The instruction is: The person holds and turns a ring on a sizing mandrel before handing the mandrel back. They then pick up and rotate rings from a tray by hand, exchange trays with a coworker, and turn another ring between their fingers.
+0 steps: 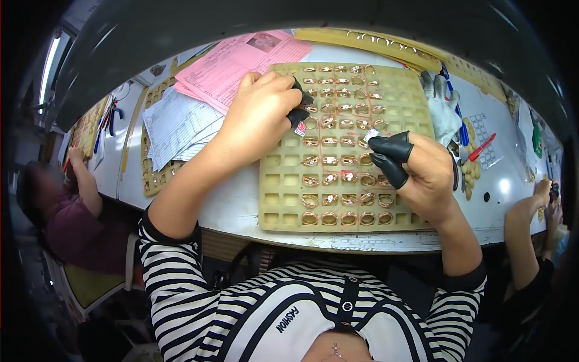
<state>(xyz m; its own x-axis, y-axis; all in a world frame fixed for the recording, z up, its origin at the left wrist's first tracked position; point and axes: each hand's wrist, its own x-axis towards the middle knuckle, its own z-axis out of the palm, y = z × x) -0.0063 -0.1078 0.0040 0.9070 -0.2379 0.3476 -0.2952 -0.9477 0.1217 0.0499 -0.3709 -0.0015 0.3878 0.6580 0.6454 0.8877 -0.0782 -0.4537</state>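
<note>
A pale yellow ring tray (283,198) with rows of square cells lies before me, many cells holding gold-coloured rings (329,218). My left hand (272,102) is over its upper left part, black covers on thumb and forefinger. Those tips close together at a ring cell; what is between them is hidden. A small red-and-white tag (301,128) shows just below that thumb. My right hand (416,172), also with black-covered thumb and forefinger, is closed in a pinch over the middle right of the tray. At its forefinger tip is a small white tag (371,134) with red print.
Pink printed sheets (211,72) and white forms (181,123) lie to the left, partly over another ring tray (148,175). At right are a grey-white glove (442,108), pens including a red pen (482,146), and tan finger covers (469,175). Other people sit at both sides.
</note>
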